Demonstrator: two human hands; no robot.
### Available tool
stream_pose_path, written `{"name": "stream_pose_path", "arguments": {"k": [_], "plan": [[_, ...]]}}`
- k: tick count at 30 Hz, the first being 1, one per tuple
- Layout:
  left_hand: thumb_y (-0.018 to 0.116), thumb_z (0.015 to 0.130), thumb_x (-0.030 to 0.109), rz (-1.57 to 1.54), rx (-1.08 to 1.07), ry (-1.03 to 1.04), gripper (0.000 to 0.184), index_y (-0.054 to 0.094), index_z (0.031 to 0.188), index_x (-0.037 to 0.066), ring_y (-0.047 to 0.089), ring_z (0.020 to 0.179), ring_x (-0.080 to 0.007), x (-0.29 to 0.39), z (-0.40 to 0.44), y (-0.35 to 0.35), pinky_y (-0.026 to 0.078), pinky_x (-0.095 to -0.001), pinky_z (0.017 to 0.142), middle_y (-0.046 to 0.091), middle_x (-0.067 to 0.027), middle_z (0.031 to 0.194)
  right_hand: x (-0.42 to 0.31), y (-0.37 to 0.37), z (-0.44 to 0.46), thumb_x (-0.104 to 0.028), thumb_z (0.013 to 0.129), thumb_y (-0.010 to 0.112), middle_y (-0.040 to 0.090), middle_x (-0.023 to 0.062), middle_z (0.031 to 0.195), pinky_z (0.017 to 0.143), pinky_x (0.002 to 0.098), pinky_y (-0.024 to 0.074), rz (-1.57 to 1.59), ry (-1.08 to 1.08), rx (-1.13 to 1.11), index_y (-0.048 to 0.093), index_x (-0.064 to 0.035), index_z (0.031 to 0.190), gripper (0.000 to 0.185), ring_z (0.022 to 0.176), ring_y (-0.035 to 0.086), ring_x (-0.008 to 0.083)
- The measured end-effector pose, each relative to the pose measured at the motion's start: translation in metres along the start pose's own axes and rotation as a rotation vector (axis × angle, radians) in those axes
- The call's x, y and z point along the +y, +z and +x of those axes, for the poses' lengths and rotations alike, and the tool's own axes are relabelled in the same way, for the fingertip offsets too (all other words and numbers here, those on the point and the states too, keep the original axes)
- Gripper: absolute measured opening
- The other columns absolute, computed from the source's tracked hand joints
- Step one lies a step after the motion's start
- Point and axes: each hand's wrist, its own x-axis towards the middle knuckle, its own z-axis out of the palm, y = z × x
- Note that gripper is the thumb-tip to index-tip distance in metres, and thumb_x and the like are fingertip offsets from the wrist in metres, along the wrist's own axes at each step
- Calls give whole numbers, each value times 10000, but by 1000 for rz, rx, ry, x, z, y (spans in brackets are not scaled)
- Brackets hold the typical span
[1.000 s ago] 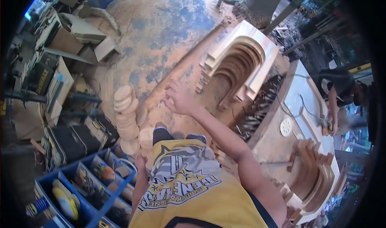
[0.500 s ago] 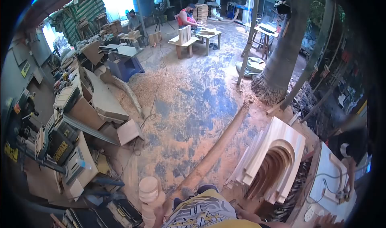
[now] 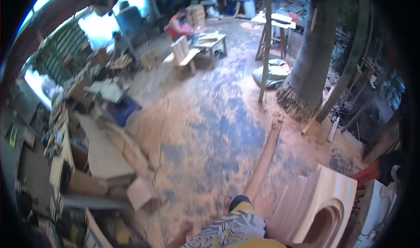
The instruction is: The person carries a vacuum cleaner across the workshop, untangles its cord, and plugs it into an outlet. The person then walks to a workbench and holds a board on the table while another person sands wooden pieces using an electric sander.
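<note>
My left hand (image 3: 186,227) hangs at the bottom, left of my patterned shirt (image 3: 238,226), with fingers curled in and nothing visible in them. It is a little blurred. My right hand is out of view; only a bit of the arm may show at the bottom edge. To my right stands a stack of arched wooden pieces (image 3: 326,186), lined up with curved cut-outs facing up and toward me. My foot (image 3: 230,193) is on the dusty floor near a long strip of wood (image 3: 264,156).
Another person (image 3: 180,26) sits by low tables (image 3: 210,42) at the back. A tree trunk (image 3: 306,64) and a leaning pole (image 3: 265,51) rise on the right. Boards and a wooden block (image 3: 143,193) crowd the left. A co-worker's sleeve (image 3: 369,171) shows at right.
The view has moved forward and tilted. The arched stack is now closer and lower right. The round wood pieces at lower left have left view, and my left hand shows clearly.
</note>
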Motion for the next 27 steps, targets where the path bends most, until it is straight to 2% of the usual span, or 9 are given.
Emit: {"name": "stream_pose_path", "arguments": {"k": [2,5,8,10,13,16,20,26,27], "plan": [[619,827,289,713,-363,-354,399,584,1148,55,627,893,-182,-36,22,-7,501,-339,768,633,-42,1018,-39,-53,52,-428,833,504,621,210,1103,906,418,449,-167,-83,52,606,23,1093,530,1030,604,309],[586,818,271,698,-523,-353,311,635,1046,64,645,835,-199,-12,110,69,509,-345,743,654,-77,921,-144,-180,89,-451,829,504,631,213,1082,898,419,452,-246,-80,258,614,41,1071,560,1016,611,309],[554,810,253,626,-587,-301,260,685,944,72,664,778,-217,16,207,166,517,-350,718,675,-112,824,-217,-280,138,-311,825,599,673,151,870,742,337,521,875,-42,386,647,20,972,365,768,657,182],[532,804,241,612,-595,-293,257,718,876,78,677,739,-228,38,266,218,522,-354,702,689,-135,760,-242,-313,183,-232,822,622,642,111,737,604,292,510,794,-408,789,652,-1,871,239,650,627,130],[517,801,231,800,-785,-427,245,707,783,77,659,640,-210,94,349,280,512,-355,634,673,-114,684,-299,-365,141,-253,832,615,629,106,693,533,307,479,727,-376,785,649,-10,851,246,633,626,157],[501,806,237,760,-849,-364,268,679,722,55,636,578,-211,82,434,335,495,-366,590,652,-100,643,-274,-347,180,-263,833,619,624,106,667,522,302,461,512,-338,846,662,-16,861,253,609,619,163],[505,814,250,778,-1002,-409,286,664,717,32,612,540,-196,94,526,423,474,-363,541,637,-90,621,-199,-311,169,-274,855,567,631,105,682,554,345,475,902,427,172,638,-22,940,275,563,591,235],[515,857,209,692,-1460,-396,259,610,664,65,536,471,-142,154,620,540,413,-292,427,562,-48,551,-112,-284,153,-180,766,543,661,166,775,650,406,496,869,576,814,682,-26,822,215,666,628,282],[509,864,198,800,-1280,-480,260,598,656,69,529,469,-145,160,628,574,407,-288,428,554,-44,558,-139,-292,123,-185,757,538,654,181,765,642,417,494,986,582,984,686,-35,796,214,664,633,295]]}}
